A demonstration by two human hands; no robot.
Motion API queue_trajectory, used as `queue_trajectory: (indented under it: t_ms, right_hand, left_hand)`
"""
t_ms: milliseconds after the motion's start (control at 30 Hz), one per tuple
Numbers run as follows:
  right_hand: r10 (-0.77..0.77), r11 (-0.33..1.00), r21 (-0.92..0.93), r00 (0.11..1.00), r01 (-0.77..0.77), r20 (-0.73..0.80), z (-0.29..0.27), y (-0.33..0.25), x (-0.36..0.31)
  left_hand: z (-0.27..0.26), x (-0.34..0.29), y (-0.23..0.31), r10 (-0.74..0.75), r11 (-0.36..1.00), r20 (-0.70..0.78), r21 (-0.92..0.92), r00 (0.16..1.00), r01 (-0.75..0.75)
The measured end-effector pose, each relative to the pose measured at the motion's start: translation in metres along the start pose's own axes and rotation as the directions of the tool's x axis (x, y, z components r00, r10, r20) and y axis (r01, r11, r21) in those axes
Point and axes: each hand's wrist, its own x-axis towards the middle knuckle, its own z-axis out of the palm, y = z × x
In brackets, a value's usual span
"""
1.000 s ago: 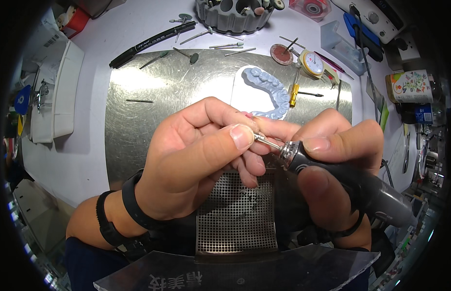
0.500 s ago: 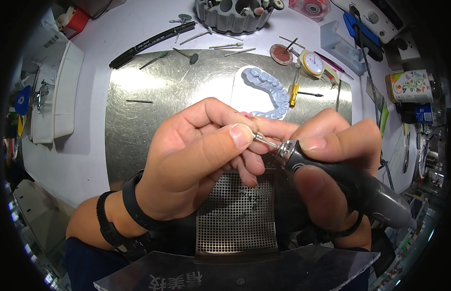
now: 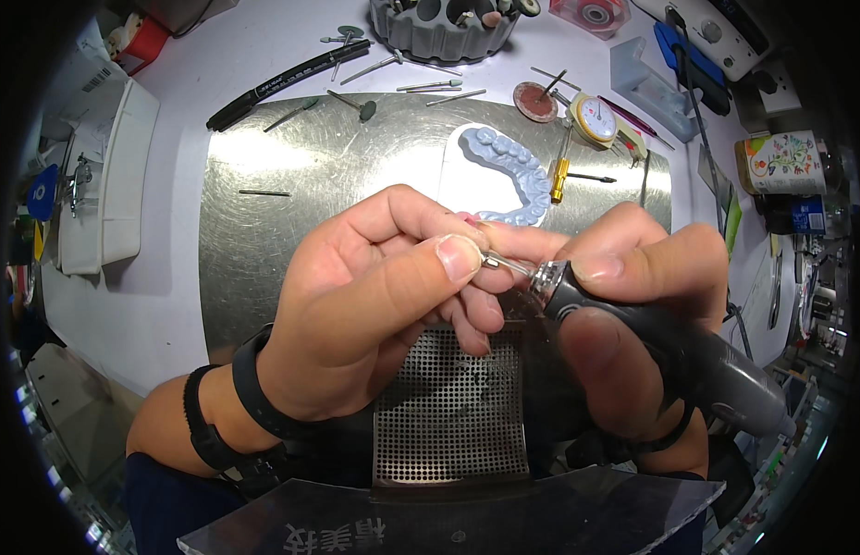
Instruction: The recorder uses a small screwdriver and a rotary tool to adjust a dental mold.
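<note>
A small metal piece [image 3: 489, 261], mostly hidden, sits between the left hand's [image 3: 351, 301] thumb and forefinger, above the grille [image 3: 448, 421]. The left hand pinches it by the tips, presumably leaving its end exposed. The right hand [image 3: 675, 264] grips the handpiece [image 3: 624, 324], whose thin shank [image 3: 516, 268] points at the piece; actual contact is too small to tell. A right finger reaches to the left fingertips, probably as a brace. The grille perhaps catches dust. Beyond, the dental model [image 3: 497, 143] lies on the steel plate [image 3: 254, 277] on the bench [image 3: 176, 199], apparently within easy reach. White characters mark the clear shield [image 3: 421, 527]; the pen [image 3: 287, 86] bears small print, the jar [image 3: 786, 165] a colourful label.
</note>
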Motion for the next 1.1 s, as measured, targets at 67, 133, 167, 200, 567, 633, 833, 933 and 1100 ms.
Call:
queue_trajectory:
  t_ms: [67,133,167,200,567,633,833,933,1100]
  right_hand:
    - [-0.036,0.999,0.005,0.999,0.036,0.029,-0.003,0.005,0.0]
    - [-0.072,0.997,0.016,0.996,0.071,0.06,-0.002,0.006,0.001]
    - [-0.034,0.999,0.037,0.999,0.033,0.022,0.001,0.004,0.0]
    - [0.006,0.998,0.061,1.0,-0.005,-0.016,0.002,0.002,0.0]
    - [-0.102,0.995,-0.01,0.992,0.103,0.071,-0.005,0.01,0.002]
    - [-0.099,0.995,-0.01,0.993,0.1,0.065,-0.004,0.008,0.001]
    - [-0.082,0.996,-0.033,0.993,0.085,0.083,-0.005,0.005,0.0]
    - [-0.027,1.0,0.005,1.0,0.027,0.005,0.001,0.003,-0.001]
    - [-0.019,1.0,0.005,0.999,0.019,0.048,-0.002,0.001,0.001]
  left_hand:
    - [-0.002,0.0,-0.001,0.016,1.0,0.021,0.002,1.0,-0.016]
    - [-0.002,0.0,-0.001,0.034,0.999,0.037,0.006,0.999,-0.035]
    - [0.001,0.0,0.0,0.028,1.0,0.002,0.004,1.0,-0.028]
    - [0.003,0.0,0.0,0.021,1.0,-0.034,0.003,0.999,-0.021]
    - [0.0,0.0,-0.001,0.024,1.0,0.014,0.013,1.0,-0.024]
    - [0.0,0.0,-0.001,0.023,1.0,-0.001,0.0,1.0,-0.023]
    - [-0.002,0.0,-0.003,0.04,0.999,0.034,0.004,0.999,-0.04]
    - [-0.001,0.0,-0.002,0.015,1.0,-0.002,-0.001,1.0,-0.015]
    - [-0.003,0.0,-0.002,0.033,0.999,0.036,-0.002,0.999,-0.032]
